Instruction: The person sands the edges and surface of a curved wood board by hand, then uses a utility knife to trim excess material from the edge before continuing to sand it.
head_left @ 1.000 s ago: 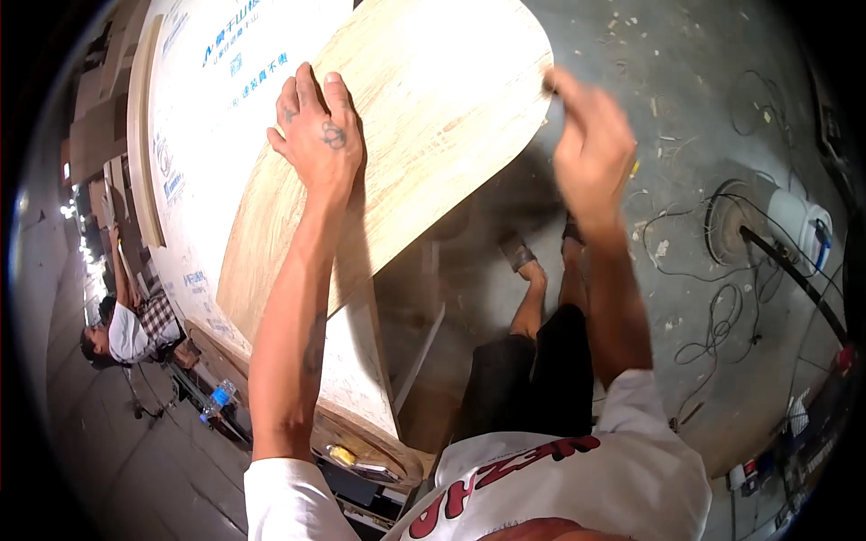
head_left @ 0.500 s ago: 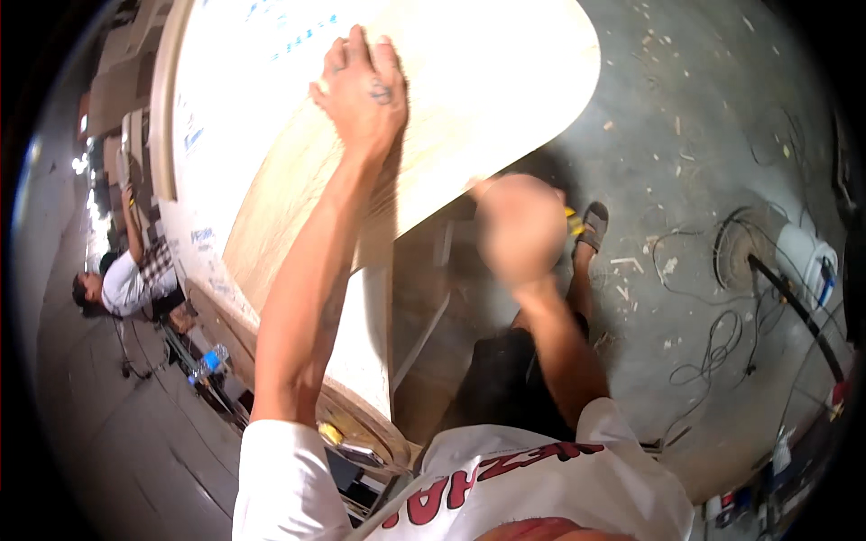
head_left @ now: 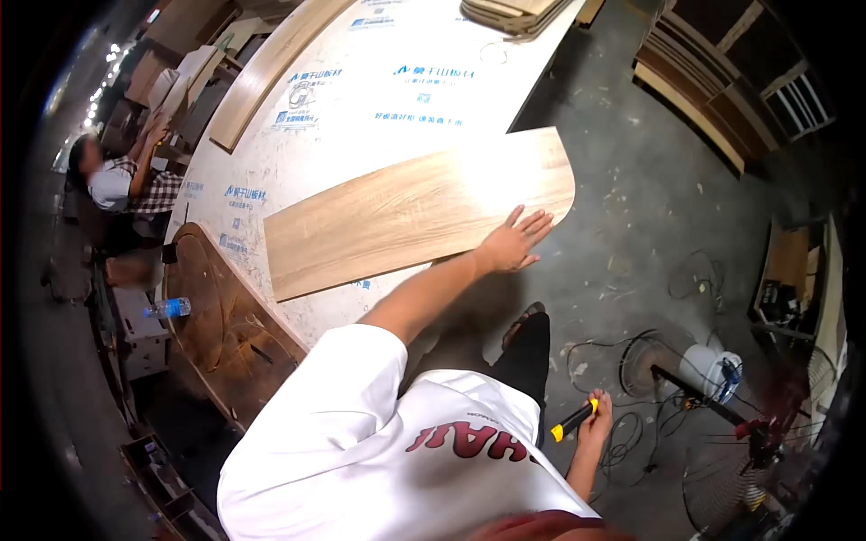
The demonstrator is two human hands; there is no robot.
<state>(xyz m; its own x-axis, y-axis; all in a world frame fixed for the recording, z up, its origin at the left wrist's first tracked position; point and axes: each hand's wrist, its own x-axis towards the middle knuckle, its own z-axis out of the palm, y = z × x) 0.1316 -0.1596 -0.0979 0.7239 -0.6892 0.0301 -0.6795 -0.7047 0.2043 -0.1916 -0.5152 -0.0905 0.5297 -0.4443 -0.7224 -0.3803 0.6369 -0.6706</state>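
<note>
A wood-grain board (head_left: pixel 388 203) with a rounded right end lies on a white printed sheet (head_left: pixel 334 171) over the worktable, its right end jutting past the sheet's edge. My left hand (head_left: pixel 516 243) rests on the board's near edge close to the rounded end, fingers stretched and spread, gripping nothing. Low on the right, away from the board, my right hand (head_left: pixel 595 419) is closed around a slim yellow-and-black utility knife (head_left: pixel 575 420). Its blade cannot be made out.
Stacked boards (head_left: pixel 523 13) lie at the far end, a long plank (head_left: pixel 271 81) at the left. A brown panel (head_left: pixel 216 316) carries a water bottle (head_left: pixel 169 307). Another person (head_left: pixel 126 180) works at far left. Cables, a white bucket (head_left: pixel 708 370) and a fan (head_left: pixel 731 487) stand at right.
My left hand has shifted from the board's top face to its near edge by the rounded end. My right hand has swung away from the board, down and right. The view has turned.
</note>
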